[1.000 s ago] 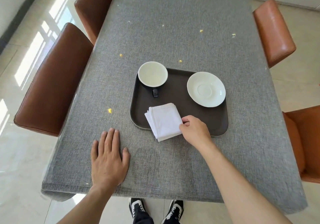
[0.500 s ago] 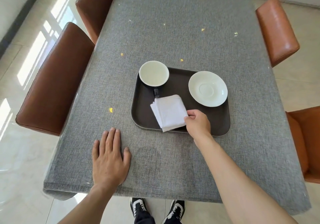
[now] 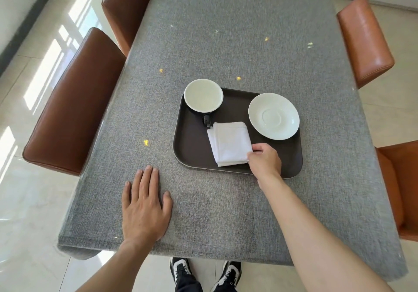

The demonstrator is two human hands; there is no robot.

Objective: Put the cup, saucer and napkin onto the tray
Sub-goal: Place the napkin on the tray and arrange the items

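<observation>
Two fingers (image 3: pixel 256 150) pinching napkin (image 3: pixel 229 143) corner, left hand (image 3: pixel 144 208) flat, open

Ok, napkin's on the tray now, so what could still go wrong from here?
1. The right hand pinches the folded white cloth napkin at its corner; pulling away without opening the grip could drag or unfold it.
2. The napkin's far edge lies right by the handle of the white-lined dark cup; a further push may nudge the cup.
3. The cup and the white round saucer sit near the rims of the dark brown rectangular tray; lifting it unevenly might slide them.
</observation>
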